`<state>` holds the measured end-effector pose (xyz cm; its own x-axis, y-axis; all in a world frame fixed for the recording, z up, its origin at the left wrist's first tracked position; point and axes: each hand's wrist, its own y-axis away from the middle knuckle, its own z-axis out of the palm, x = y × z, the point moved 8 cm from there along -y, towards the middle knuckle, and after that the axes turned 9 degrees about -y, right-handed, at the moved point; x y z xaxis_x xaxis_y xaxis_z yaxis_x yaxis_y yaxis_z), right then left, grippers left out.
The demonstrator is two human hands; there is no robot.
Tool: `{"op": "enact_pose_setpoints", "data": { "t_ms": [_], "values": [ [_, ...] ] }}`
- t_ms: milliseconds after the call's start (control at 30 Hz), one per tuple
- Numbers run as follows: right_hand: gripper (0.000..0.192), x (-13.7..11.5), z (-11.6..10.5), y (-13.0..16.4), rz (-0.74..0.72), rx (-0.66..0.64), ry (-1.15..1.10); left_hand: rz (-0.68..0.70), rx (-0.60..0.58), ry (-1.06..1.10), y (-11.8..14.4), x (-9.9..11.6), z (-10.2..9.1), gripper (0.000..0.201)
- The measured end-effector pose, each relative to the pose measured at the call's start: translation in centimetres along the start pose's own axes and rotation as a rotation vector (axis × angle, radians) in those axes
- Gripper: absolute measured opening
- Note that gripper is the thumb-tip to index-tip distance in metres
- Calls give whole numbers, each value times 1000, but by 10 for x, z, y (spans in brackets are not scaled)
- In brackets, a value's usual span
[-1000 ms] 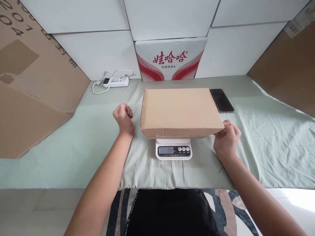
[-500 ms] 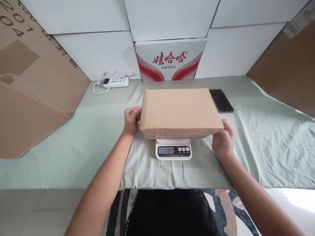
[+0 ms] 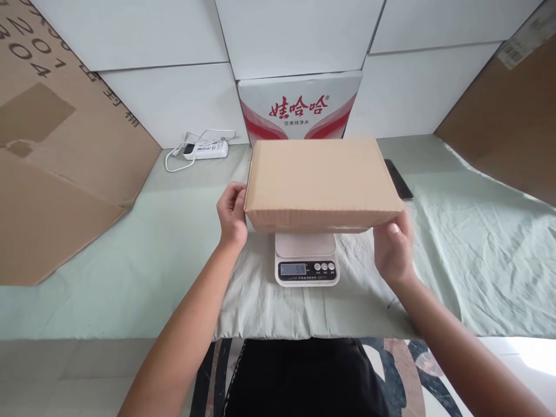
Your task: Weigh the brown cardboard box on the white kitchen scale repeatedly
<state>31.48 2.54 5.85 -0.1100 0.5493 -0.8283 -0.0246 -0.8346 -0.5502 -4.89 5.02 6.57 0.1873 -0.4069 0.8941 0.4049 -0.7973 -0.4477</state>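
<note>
Both hands grip a closed cardboard box [image 3: 324, 176] above a digital kitchen scale [image 3: 306, 246].
The left hand [image 3: 233, 213] clasps the box's left end; the right hand [image 3: 396, 242] grasps its right near corner, thumb showing. The box covers the back of the weighing plate; whether they touch, I cannot tell. A smartphone [image 3: 400, 184] lies partly hidden behind its right end on the green cloth [image 3: 130, 260].

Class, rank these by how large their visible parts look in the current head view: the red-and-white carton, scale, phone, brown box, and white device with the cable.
1. Brown box
2. Red-and-white carton
3. Scale
Unranked: phone and white device; both look small, and the brown box partly hides the phone.
</note>
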Motion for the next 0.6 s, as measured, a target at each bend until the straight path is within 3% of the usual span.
{"op": "enact_pose_setpoints", "data": {
  "t_ms": [67, 167, 333, 467, 600],
  "values": [
    [55, -5, 4, -17, -29, -13, 25, 43, 31, -13, 1, 4, 0, 50],
    [61, 3, 11, -48, -40, -38, 61, 44, -14, -44, 2, 3, 8, 64],
    [75, 54, 25, -87, 46, -74, 51, -72, -156, -58, 2, -21, 26, 83],
    [82, 90, 31, -92, 122, -69, 56, -212, -167, -69, 3, -48, 28, 91],
    [81, 101, 30, -86, 164, -66, 77, -266, -161, -46, 6, -61, 28, 96]
  ]
}}
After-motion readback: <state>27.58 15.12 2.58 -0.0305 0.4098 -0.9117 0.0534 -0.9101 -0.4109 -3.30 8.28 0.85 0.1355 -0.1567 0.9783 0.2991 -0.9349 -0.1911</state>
